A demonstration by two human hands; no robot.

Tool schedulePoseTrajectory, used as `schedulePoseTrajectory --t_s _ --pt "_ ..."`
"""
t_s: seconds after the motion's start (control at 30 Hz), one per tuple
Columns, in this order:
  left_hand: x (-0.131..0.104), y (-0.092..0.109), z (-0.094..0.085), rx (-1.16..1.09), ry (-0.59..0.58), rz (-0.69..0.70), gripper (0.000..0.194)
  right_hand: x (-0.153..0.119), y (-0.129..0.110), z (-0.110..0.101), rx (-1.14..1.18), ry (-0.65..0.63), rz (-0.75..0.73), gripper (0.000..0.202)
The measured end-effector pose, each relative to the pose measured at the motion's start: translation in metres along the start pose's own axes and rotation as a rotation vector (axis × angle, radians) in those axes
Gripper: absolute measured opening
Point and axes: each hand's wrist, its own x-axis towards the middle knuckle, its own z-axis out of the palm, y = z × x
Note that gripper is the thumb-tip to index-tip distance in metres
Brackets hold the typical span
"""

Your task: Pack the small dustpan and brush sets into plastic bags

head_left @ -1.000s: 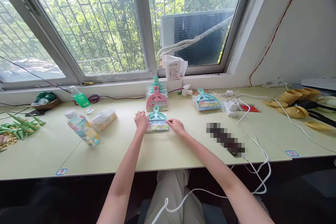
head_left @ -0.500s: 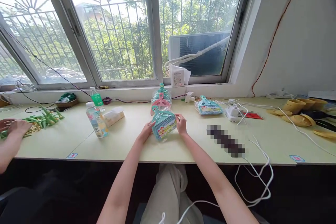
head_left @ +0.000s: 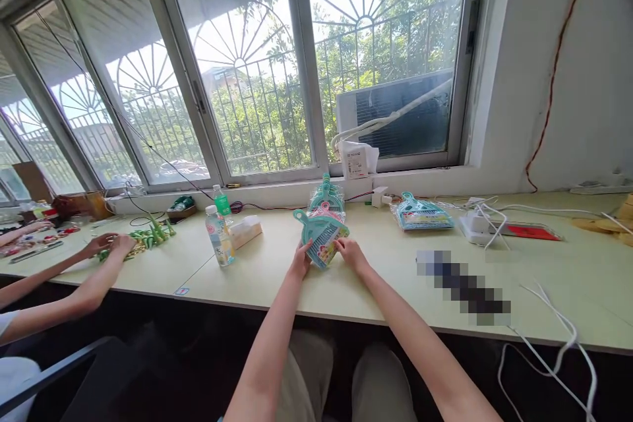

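A teal dustpan-and-brush set (head_left: 321, 237) in clear plastic wrap is held up just above the table, tilted, its handle toward the upper left. My left hand (head_left: 301, 260) grips its lower left edge. Fingers of my right hand (head_left: 350, 253) pinch its right side. Right behind it stands a row of similar sets (head_left: 327, 196), teal with a pink one in front, partly hidden by the held set. More wrapped teal sets (head_left: 424, 213) lie to the right, near the back of the table.
Two bottles (head_left: 220, 237) and a tissue pack (head_left: 246, 232) stand left of centre. A white power strip (head_left: 475, 229), cables and a pixelated item (head_left: 462, 285) are on the right. At far left, another person's hands (head_left: 116, 245) touch green pieces (head_left: 155, 233).
The view has swung left and up, showing more windows and table on the left. The held set has turned, its handle now leaning further left; both hands still hold it.
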Motion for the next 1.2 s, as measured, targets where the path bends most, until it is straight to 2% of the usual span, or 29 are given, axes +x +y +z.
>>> schedulePoseTrajectory --t_s 0.1,0.17,0.27,0.37,0.43,0.47,0.57,0.67,0.77,0.83,0.9,1.03,1.1,1.2 --pt "0.003 0.000 0.000 -0.403 0.078 -0.101 0.045 0.005 0.008 -0.001 0.227 -0.041 0.211 0.049" --pt "0.004 0.001 -0.001 -0.510 0.079 -0.143 0.044 0.007 0.011 -0.004 0.439 -0.080 0.270 0.046" --pt "0.001 0.003 -0.002 -0.526 -0.018 -0.218 0.042 0.005 0.011 -0.007 0.679 -0.028 0.261 0.042" --pt "-0.008 0.006 0.000 -0.497 -0.192 -0.267 0.040 -0.005 0.010 -0.011 0.837 0.082 0.320 0.048" --pt "-0.013 0.007 0.003 -0.452 -0.291 -0.285 0.037 -0.014 0.009 -0.016 0.886 0.106 0.370 0.051" --pt "-0.014 0.007 0.004 -0.418 -0.312 -0.297 0.040 -0.019 0.008 -0.018 0.897 0.119 0.389 0.052" --pt "-0.012 0.003 0.008 -0.407 -0.256 -0.281 0.046 -0.031 0.005 -0.024 0.893 0.126 0.412 0.051" --pt "-0.004 -0.003 0.010 -0.409 -0.076 -0.239 0.036 -0.036 0.001 -0.027 0.841 0.140 0.446 0.049" --pt "0.006 -0.003 0.003 -0.380 0.104 -0.179 0.033 -0.036 0.000 -0.029 0.821 0.123 0.415 0.047" --pt "0.011 0.000 -0.009 -0.345 0.272 -0.115 0.038 -0.036 0.001 -0.030 0.835 0.126 0.395 0.044" --pt "0.015 0.004 -0.026 -0.284 0.496 -0.066 0.041 -0.035 0.004 -0.033 0.857 0.162 0.403 0.042" --pt "0.014 0.005 -0.055 -0.084 0.835 -0.033 0.041 -0.032 0.010 -0.038 0.921 0.308 0.407 0.036" --pt "0.011 0.004 -0.058 0.063 0.919 -0.004 0.050 -0.031 0.013 -0.040 0.963 0.359 0.398 0.036" --pt "0.002 0.007 -0.051 0.257 0.989 0.032 0.076 -0.031 0.015 -0.043 1.002 0.383 0.409 0.038"
